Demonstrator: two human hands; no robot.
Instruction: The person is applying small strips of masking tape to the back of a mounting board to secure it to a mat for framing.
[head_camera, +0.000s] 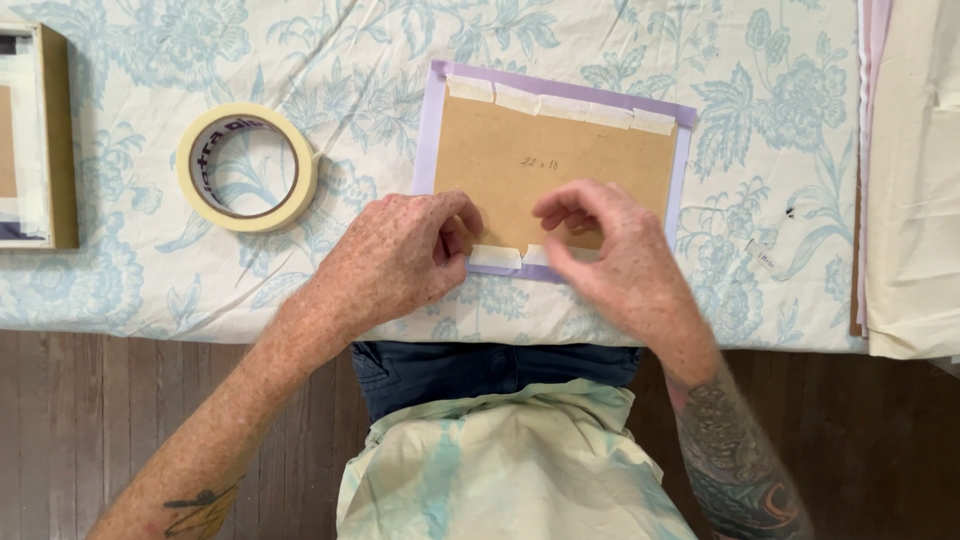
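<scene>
— Where does the flat brown backing board with the lilac paper border lie from the hands?

— At twelve o'clock from both, on the floral blue-and-white cloth-covered surface. Its long axis runs nine to three. The hands meet at its near edge, the six o'clock side.

— And what are they doing there?

— The left hand is curled, its fingers folded in and its thumb beside a short strip of cream masking tape that bridges board and border. The right hand has thumb and forefinger drawn together over the next strip, just at three o'clock of the first; whether it pinches the tape or presses it down, I cannot tell.

— Which hand is nearer the roll?

— The left. The cream roll of masking tape lies flat at ten o'clock from it, apart from the board.

— Any tape elsewhere?

— A row of strips along the far edge, end to end.

— Containers?

— None shows contents. A wooden-edged frame sits at the nine o'clock margin; stacked cream sheets lie at three o'clock.
</scene>
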